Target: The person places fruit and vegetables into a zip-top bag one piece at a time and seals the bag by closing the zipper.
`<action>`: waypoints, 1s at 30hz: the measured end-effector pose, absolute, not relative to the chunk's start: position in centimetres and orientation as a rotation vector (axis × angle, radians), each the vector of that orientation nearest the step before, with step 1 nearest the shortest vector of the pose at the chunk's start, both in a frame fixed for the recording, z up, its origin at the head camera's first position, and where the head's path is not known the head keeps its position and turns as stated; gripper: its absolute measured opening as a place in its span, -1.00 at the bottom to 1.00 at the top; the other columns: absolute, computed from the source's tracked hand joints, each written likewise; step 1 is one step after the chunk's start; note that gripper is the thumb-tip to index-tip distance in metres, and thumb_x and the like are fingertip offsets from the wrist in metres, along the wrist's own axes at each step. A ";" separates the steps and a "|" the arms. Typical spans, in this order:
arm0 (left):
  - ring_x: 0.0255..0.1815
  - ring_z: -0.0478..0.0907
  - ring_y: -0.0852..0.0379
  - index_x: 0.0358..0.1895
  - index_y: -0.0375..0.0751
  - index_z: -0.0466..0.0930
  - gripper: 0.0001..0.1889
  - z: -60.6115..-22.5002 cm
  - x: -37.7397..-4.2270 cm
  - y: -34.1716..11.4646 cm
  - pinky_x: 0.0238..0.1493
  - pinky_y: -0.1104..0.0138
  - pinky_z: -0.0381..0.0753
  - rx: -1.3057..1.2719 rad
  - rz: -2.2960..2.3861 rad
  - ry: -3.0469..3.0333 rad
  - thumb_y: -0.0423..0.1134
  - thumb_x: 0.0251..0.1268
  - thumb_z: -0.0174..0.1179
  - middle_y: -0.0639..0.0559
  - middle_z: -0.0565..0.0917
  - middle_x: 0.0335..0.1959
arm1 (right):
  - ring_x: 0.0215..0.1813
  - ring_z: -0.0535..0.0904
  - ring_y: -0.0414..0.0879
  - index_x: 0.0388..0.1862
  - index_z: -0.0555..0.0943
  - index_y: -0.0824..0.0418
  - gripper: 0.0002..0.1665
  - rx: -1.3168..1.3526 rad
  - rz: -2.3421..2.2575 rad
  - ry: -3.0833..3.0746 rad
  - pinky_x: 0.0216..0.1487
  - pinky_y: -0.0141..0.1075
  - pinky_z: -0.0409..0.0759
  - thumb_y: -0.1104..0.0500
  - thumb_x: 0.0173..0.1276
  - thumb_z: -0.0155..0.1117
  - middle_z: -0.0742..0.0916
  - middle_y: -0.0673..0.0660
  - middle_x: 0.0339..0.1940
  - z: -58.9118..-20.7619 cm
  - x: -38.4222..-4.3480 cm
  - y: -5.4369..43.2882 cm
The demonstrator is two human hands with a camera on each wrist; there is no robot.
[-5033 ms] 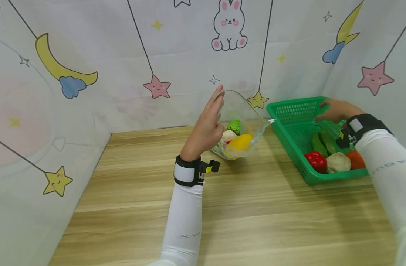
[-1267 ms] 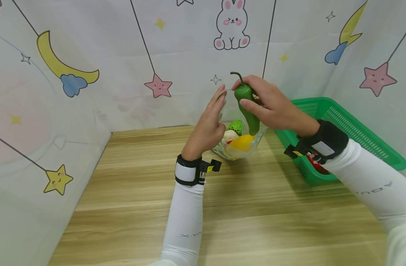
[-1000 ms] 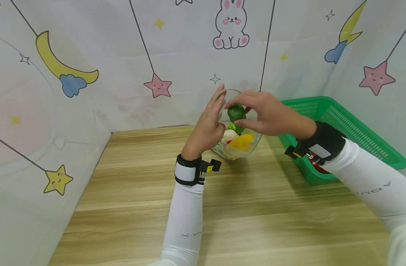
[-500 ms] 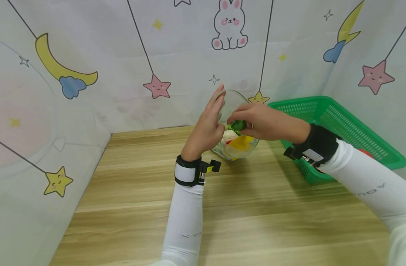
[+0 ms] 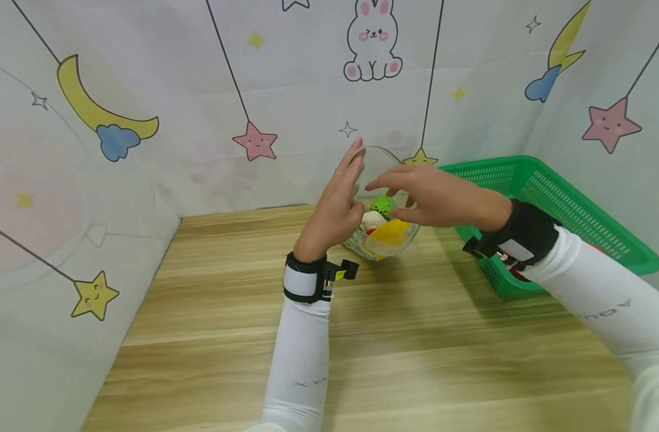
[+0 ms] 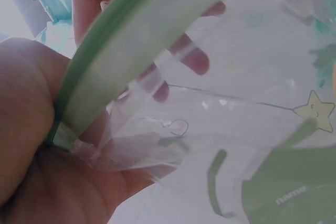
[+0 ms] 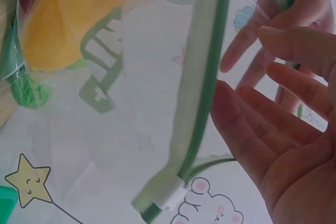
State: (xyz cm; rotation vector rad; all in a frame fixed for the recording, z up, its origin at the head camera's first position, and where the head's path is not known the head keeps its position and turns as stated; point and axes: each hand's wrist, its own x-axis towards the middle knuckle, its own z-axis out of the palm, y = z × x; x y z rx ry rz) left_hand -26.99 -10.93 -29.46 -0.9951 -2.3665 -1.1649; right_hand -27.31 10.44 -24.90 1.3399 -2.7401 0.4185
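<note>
My left hand (image 5: 335, 213) pinches the rim of a clear zip bag (image 6: 121, 40) between thumb and palm, its other fingers raised behind the plastic. Toy-like vegetables show through the bag's wall: a smooth yellow oblong (image 5: 391, 234), a white lumpy piece (image 5: 374, 220) and a bright green bumpy one (image 5: 381, 205). My right hand (image 5: 437, 192) is at the bag's mouth with nothing in its parted fingers. In the right wrist view those fingers are beside the green zip strip (image 7: 202, 77), and a white slider (image 7: 169, 191) sits at the strip's end. The green pepper is mostly hidden.
A green plastic basket (image 5: 594, 210) stands at the right behind my right forearm, which hides most of its contents; a bit of red (image 5: 518, 275) shows inside. The wooden table (image 5: 227, 336) meets a printed fabric wall (image 5: 200, 90) at the back and left.
My right hand went into the basket, brought a green pepper to the bag, lowered it in and let go, its fingers now spread. The left hand has stayed at the bag's rim.
</note>
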 end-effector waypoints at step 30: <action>0.64 0.12 -0.01 0.60 -0.37 -0.02 -0.11 -29.5 -26.9 -10.9 0.26 0.31 0.60 -1.006 -1.153 -2.341 -0.79 0.07 -0.20 -0.05 -0.17 0.70 | 0.02 0.74 0.21 0.35 0.51 0.19 -0.47 0.887 0.380 -2.678 -0.08 0.05 0.74 0.16 0.43 0.30 0.72 0.31 0.16 -21.1 -31.1 21.0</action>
